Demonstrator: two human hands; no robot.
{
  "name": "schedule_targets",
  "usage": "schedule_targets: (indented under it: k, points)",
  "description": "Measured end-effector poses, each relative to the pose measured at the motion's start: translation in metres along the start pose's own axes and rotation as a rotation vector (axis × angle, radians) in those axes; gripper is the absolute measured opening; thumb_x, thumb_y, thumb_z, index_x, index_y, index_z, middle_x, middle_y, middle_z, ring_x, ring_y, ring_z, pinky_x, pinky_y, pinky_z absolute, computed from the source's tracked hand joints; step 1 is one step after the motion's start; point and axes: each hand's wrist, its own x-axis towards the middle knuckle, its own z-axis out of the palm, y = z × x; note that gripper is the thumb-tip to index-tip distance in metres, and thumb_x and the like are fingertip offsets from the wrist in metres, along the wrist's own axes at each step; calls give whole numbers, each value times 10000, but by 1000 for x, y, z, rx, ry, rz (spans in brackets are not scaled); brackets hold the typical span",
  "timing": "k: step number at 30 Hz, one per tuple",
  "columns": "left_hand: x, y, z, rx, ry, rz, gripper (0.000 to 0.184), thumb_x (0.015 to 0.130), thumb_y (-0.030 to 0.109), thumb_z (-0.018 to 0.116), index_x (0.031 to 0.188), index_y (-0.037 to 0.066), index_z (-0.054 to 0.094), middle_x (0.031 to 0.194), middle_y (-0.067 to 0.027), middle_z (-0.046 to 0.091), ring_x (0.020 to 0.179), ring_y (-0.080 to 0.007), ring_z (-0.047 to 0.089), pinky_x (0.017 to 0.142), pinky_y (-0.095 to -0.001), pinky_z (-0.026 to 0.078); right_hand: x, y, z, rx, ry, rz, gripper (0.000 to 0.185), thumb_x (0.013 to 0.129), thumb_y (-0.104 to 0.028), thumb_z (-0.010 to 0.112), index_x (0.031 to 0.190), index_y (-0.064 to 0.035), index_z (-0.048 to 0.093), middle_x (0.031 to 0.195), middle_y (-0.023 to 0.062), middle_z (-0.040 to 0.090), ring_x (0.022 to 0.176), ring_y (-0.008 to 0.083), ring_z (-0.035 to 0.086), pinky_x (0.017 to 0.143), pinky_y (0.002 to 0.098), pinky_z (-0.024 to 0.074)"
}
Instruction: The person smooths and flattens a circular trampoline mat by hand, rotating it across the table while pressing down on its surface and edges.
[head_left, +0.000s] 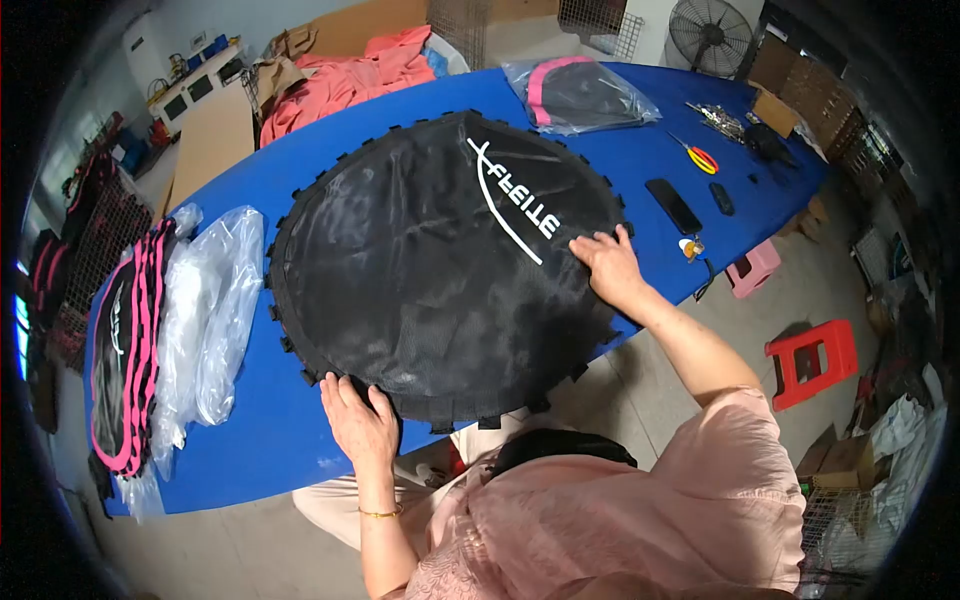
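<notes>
A large round black mat (430, 270) with white lettering and small tabs round its edge lies flat on the blue table (290, 450). My left hand (362, 420) rests on the mat's lower left edge, palm down with its fingers extended. On the mat's right edge lies my right hand (610, 268), its fingers spread over the black fabric. Neither hand is closed round anything. Part of the mat's near edge reaches past the table's edge beside my body.
Pink-edged black mats (125, 350) and clear plastic bags (205, 320) are at the left. A bagged mat (580, 95) lies at the back. Yellow-handled scissors (702, 159) and a black phone (673, 206) are at the right. A red stool (812, 363) stands on the floor.
</notes>
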Motion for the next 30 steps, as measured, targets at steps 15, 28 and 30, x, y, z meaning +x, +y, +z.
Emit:
schedule_targets:
  k: [15,28,30]
  points:
    - [2,3,0,27,-23,-20,490,931,187,640,1312,-103,539,1458,-338,505,1399,-497,444,1196,-523,363,179,-200,53,192,140,-264,326,893,-83,561,1195,-131,674,1241,59,679,1193,302,628,1123,620,354]
    - [1,5,-1,-6,-21,-24,519,932,220,632,1309,-124,545,1451,-356,502,1396,-514,444,1208,-544,338,200,-170,49,-20,52,-58,309,908,-126,583,1194,-160,695,1223,40,713,1198,302,624,1152,632,296]
    - [4,8,-2,-2,-27,-24,524,928,221,629,1304,-134,541,1443,-367,503,1395,-518,444,1213,-545,331,204,-164,53,15,71,-12,323,921,-123,573,1221,-142,689,1237,55,705,1222,316,616,1154,648,301]
